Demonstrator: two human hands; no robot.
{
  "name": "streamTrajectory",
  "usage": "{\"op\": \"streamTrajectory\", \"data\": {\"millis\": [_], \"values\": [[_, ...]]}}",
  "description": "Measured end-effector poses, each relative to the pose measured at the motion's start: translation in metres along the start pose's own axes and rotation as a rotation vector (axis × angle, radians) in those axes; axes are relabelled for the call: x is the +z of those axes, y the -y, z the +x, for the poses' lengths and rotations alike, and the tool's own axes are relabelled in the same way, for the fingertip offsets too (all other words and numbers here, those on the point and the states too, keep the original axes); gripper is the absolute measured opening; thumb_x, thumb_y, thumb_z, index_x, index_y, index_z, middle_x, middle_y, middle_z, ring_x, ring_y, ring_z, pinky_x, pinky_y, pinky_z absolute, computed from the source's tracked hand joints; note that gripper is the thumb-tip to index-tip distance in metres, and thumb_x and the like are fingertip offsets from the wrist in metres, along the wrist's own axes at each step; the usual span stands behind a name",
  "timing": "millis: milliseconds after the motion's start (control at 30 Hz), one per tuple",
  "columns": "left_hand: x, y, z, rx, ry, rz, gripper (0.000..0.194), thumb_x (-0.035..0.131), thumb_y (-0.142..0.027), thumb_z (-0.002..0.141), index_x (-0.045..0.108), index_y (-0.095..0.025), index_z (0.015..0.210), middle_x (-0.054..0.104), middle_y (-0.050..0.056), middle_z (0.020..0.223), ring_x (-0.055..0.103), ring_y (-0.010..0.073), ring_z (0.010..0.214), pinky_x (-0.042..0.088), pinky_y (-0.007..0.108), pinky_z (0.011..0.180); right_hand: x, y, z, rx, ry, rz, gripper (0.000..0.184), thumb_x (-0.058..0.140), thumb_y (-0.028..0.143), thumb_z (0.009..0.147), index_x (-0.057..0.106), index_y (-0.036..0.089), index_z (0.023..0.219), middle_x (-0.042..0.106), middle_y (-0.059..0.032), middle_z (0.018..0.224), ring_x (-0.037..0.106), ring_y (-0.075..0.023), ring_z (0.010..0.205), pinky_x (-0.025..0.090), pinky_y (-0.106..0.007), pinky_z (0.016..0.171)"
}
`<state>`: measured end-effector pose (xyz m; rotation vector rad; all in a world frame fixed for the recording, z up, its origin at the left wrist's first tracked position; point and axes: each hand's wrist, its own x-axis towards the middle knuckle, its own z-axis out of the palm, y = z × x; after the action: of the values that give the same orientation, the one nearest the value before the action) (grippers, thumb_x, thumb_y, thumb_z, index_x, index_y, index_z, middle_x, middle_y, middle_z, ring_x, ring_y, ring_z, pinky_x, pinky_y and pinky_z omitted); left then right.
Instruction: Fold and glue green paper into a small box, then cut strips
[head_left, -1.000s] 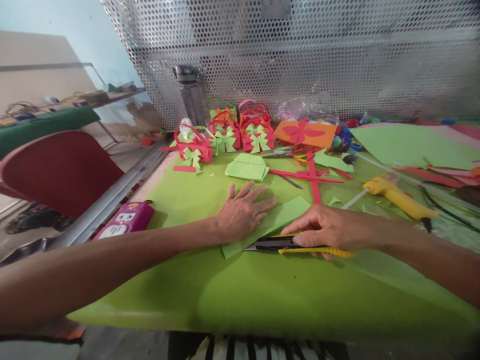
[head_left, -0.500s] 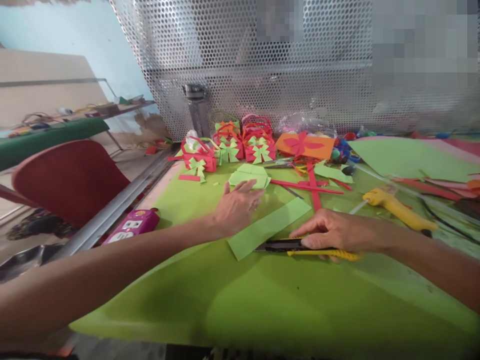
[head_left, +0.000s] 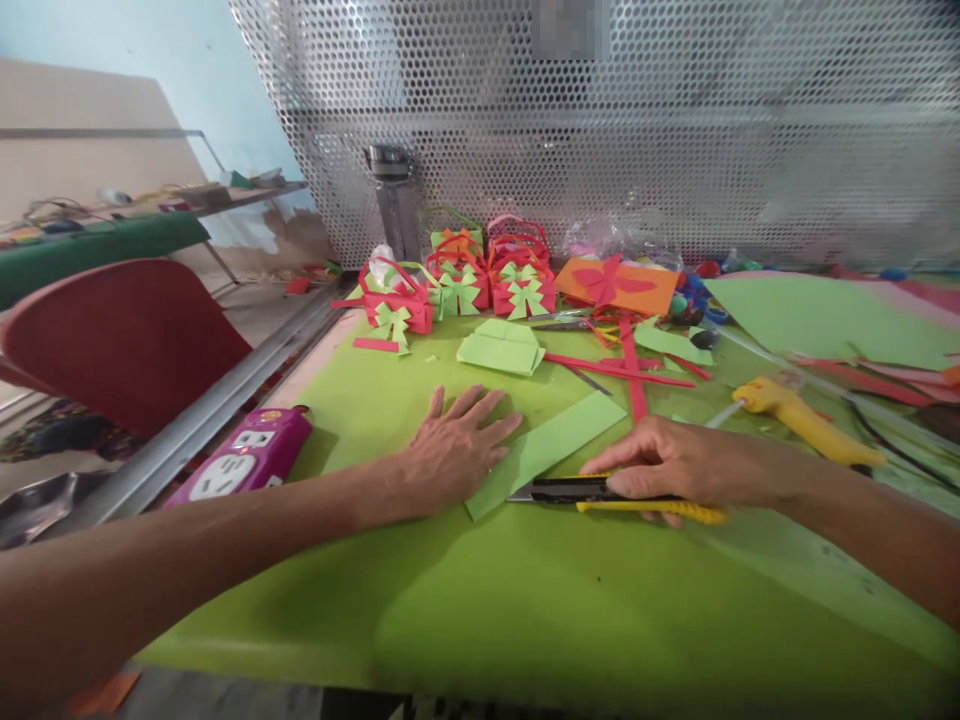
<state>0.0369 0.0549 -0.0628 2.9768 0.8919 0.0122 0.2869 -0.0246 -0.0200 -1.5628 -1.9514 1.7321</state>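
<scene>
My left hand (head_left: 457, 450) lies flat with its fingers spread, its edge over the left side of a light green paper strip (head_left: 555, 440). The strip lies slantwise on the green table cover (head_left: 480, 590). In my right hand (head_left: 649, 465) is a yellow and black box cutter (head_left: 570, 490), with the blade side pointing left along the strip's lower edge. The fingers wrap round the cutter from above. A folded light green paper piece (head_left: 501, 347) sits beyond my left hand, and red paper strips (head_left: 634, 370) cross to its right.
Small red paper baskets with green bows (head_left: 525, 290) stand at the back, near a grey bottle (head_left: 395, 205). A yellow glue gun (head_left: 806, 420) lies at right. A purple power strip (head_left: 244, 455) is at left. Behind rises a perforated metal panel (head_left: 480, 130).
My left hand lifted off the paper strip, moved left, and now rests flat again at the strip's left part. My right hand with the box cutter stays nearly in place; the view shifted slightly.
</scene>
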Motion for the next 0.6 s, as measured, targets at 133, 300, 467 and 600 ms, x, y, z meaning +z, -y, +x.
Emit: {"op": "streamTrajectory", "data": {"millis": [133, 300, 467, 600], "values": [[-0.0026, -0.0004, 0.0002, 0.014, 0.004, -0.009, 0.044, 0.042, -0.025, 0.090, 0.038, -0.036, 0.133, 0.026, 0.011, 0.147, 0.022, 0.0343, 0.133, 0.014, 0.068, 0.099, 0.0000, -0.0003, 0.0003, 0.013, -0.004, 0.000, 0.048, 0.053, 0.050, 0.080, 0.059, 0.022, 0.119, 0.062, -0.0005, 0.066, 0.052, -0.0070, 0.049, 0.040, -0.017, 0.045], [-0.0065, -0.0021, 0.0001, 0.013, 0.019, -0.065, 0.039, 0.044, -0.024, 0.090, 0.046, -0.041, 0.126, 0.027, 0.005, 0.148, 0.021, 0.0310, 0.134, 0.015, 0.064, 0.102, 0.0008, -0.0007, -0.0028, 0.018, -0.013, -0.011, 0.050, 0.054, 0.049, 0.081, 0.057, 0.020, 0.121, 0.061, -0.0001, 0.061, 0.053, -0.0078, 0.046, 0.041, -0.017, 0.045], [-0.0022, 0.0008, -0.0005, 0.030, -0.018, -0.098, 0.040, 0.044, -0.025, 0.090, 0.045, -0.042, 0.126, 0.028, 0.004, 0.147, 0.022, 0.0318, 0.134, 0.015, 0.064, 0.102, 0.0029, -0.0015, -0.0058, 0.058, -0.051, -0.022, 0.052, 0.055, 0.048, 0.080, 0.054, 0.019, 0.124, 0.061, -0.0008, 0.062, 0.054, -0.0084, 0.048, 0.040, -0.018, 0.044], [0.0016, 0.0029, -0.0007, 0.044, -0.035, -0.078, 0.041, 0.043, -0.025, 0.090, 0.043, -0.042, 0.128, 0.028, 0.006, 0.147, 0.022, 0.0318, 0.134, 0.016, 0.064, 0.102, 0.0042, -0.0010, -0.0039, 0.031, -0.035, -0.018, 0.053, 0.054, 0.049, 0.081, 0.053, 0.019, 0.125, 0.062, -0.0012, 0.062, 0.054, -0.0085, 0.047, 0.041, -0.018, 0.044]]}}
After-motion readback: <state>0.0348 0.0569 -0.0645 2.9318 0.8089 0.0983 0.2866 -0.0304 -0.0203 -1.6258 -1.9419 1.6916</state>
